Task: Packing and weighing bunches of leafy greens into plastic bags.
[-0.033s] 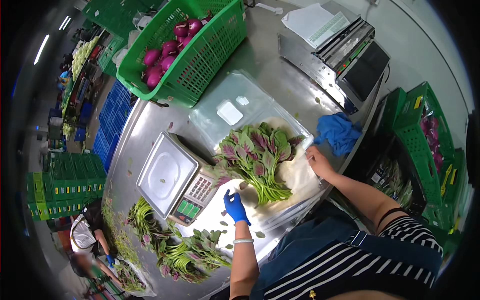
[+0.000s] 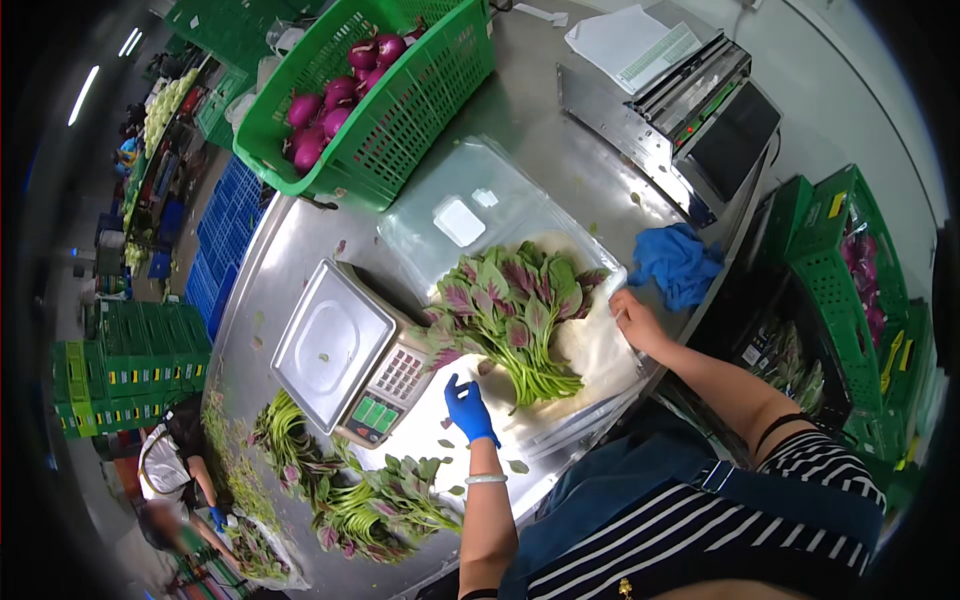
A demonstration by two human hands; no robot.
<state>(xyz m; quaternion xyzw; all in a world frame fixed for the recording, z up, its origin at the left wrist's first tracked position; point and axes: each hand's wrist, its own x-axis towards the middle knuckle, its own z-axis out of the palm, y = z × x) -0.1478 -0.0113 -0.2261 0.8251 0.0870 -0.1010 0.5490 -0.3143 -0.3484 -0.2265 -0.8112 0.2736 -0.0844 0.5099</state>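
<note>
A bunch of red-and-green amaranth-like leafy greens (image 2: pixel 515 310) lies on clear plastic bags (image 2: pixel 410 235), its green stems toward me. My left hand (image 2: pixel 468 410), in a blue glove, is left of the stems. Its fingers are curled in; whether they pinch anything is unclear. My bare right hand (image 2: pixel 638 322) is at the right edge of the plastic, right of the leaves, with bent fingers closed on that edge. Pale, crumpled plastic sheeting (image 2: pixel 600 350) spreads between the stems and my right hand.
A weighing scale (image 2: pixel 335 345) stands left, with more leafy bunches (image 2: pixel 365 510) nearer me. A green crate (image 2: pixel 430 120) of red onions (image 2: pixel 340 95) is at the back. A sealing machine (image 2: pixel 680 120) and blue cloth (image 2: pixel 677 267) are right. Another person (image 2: pixel 170 470) works at far left.
</note>
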